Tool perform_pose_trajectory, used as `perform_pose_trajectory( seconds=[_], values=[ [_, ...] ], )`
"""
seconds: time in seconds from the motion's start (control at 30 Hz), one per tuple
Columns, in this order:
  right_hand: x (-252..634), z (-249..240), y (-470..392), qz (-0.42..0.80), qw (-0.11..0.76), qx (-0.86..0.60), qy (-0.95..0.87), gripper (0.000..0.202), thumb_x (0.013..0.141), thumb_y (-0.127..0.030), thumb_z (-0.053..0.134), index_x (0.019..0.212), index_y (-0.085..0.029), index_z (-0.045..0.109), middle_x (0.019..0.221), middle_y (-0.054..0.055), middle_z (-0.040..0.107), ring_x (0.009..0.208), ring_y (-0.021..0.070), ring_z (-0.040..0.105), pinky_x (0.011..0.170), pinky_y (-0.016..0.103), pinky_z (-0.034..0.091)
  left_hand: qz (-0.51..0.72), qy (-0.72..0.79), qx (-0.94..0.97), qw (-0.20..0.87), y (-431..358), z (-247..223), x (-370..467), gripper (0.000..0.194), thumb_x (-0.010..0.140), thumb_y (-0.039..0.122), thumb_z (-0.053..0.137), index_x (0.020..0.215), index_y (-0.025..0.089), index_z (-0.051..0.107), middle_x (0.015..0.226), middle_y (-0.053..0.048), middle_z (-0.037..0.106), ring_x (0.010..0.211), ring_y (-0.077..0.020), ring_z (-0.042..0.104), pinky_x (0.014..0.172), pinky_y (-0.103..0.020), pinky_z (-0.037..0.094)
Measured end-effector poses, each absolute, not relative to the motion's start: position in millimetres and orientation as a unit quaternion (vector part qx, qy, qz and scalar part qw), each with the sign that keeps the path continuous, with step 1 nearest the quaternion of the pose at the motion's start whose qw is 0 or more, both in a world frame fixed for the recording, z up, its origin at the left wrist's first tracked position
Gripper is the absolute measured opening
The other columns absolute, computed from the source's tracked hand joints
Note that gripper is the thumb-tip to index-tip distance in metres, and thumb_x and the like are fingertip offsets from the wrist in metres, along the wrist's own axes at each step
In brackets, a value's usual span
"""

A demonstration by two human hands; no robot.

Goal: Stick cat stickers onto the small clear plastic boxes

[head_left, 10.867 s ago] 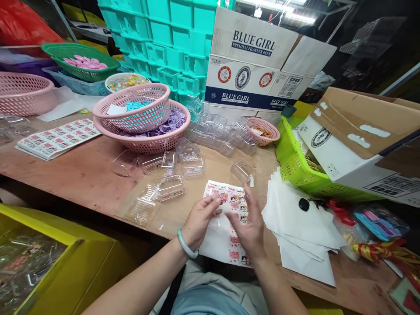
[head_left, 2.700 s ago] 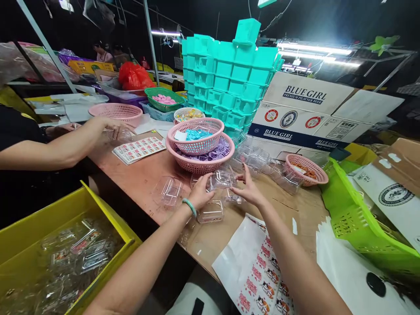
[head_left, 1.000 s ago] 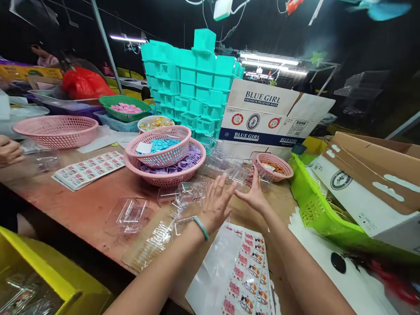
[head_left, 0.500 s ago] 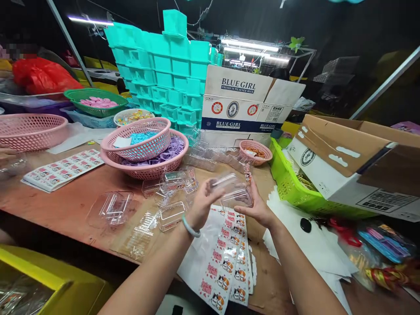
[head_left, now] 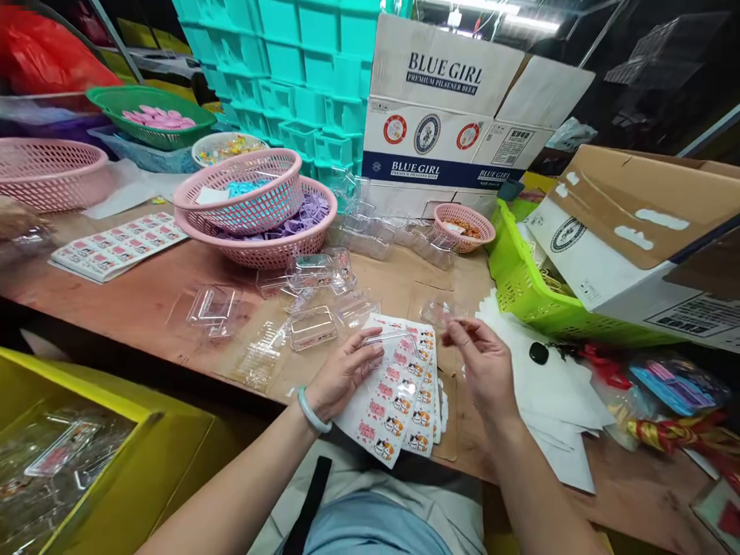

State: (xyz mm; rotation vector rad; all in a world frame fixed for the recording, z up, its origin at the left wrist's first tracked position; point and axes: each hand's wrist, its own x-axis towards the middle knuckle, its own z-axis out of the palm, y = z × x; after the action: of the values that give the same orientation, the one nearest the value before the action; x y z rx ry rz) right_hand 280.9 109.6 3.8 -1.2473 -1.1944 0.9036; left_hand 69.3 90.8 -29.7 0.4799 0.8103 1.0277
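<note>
My left hand (head_left: 347, 370) grips one side of a clear plastic box (head_left: 398, 337), its fingers curled along the edge. The box is see-through and hangs over the sheets of cartoon cat stickers (head_left: 381, 408), so its outline is faint. To the right of it is my right hand (head_left: 482, 358), thumb and fingertips pinched together. What they pinch, if anything, is too small to make out. Just beyond those fingertips lies another piece of clear plastic (head_left: 436, 311). Several clear boxes, some with stickers on them, lie left of my hands, among them a clear box (head_left: 312, 327).
Pink baskets (head_left: 260, 250) with purple and blue pieces stand at the back left. A stack of sticker sheets (head_left: 119, 245) lies beside them. On the right are a lime-green basket (head_left: 520, 289) and white paper (head_left: 520, 385). A yellow bin (head_left: 173, 416) stands front left.
Both hands held the clear box up between them; now my left hand holds it lower, and my right hand has come off it, fingers pinched. The view has tilted downward.
</note>
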Motion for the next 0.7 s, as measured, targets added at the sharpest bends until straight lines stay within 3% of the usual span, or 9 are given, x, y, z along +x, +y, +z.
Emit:
perform_pose_trajectory(
  seconds=[0.17, 0.4, 0.7],
  values=[
    [243.4, 8.6, 74.3, 0.523, 0.479, -0.536, -0.458, 0.025, 0.074, -0.044, 0.073, 0.079, -0.02, 0.065, 0.058, -0.002, 0.064, 0.053, 0.0121, 0.055, 0.057, 0.025, 0.047, 0.494, 0.352, 0.195, 0.77, 89.5, -39.2, 77.4, 0.028, 0.081, 0.035, 0.067, 0.104, 0.019, 0.066, 0.106, -0.005, 0.063, 0.097, -0.014, 0.058, 0.094, -0.03, 0.041],
    [241.9, -6.1, 72.5, 0.583, 0.397, -0.538, -0.462, 0.032, 0.072, -0.048, 0.073, 0.073, -0.018, 0.064, 0.057, 0.0, 0.065, 0.049, 0.0116, 0.055, 0.052, 0.024, 0.044, 0.492, 0.34, 0.209, 0.773, 89.9, -46.9, 75.2, 0.029, 0.082, 0.036, 0.066, 0.106, 0.019, 0.066, 0.105, -0.006, 0.063, 0.091, -0.0133, 0.058, 0.087, -0.027, 0.043],
    [241.5, -6.7, 77.6, 0.585, 0.371, -0.537, -0.481, 0.032, 0.073, -0.047, 0.073, 0.068, -0.017, 0.062, 0.057, 0.001, 0.065, 0.049, 0.0106, 0.053, 0.05, 0.023, 0.042, 0.481, 0.34, 0.195, 0.784, 90.9, -45.8, 71.5, 0.028, 0.083, 0.034, 0.066, 0.106, 0.019, 0.067, 0.106, -0.006, 0.063, 0.09, -0.0123, 0.057, 0.081, -0.023, 0.044]
  ],
)
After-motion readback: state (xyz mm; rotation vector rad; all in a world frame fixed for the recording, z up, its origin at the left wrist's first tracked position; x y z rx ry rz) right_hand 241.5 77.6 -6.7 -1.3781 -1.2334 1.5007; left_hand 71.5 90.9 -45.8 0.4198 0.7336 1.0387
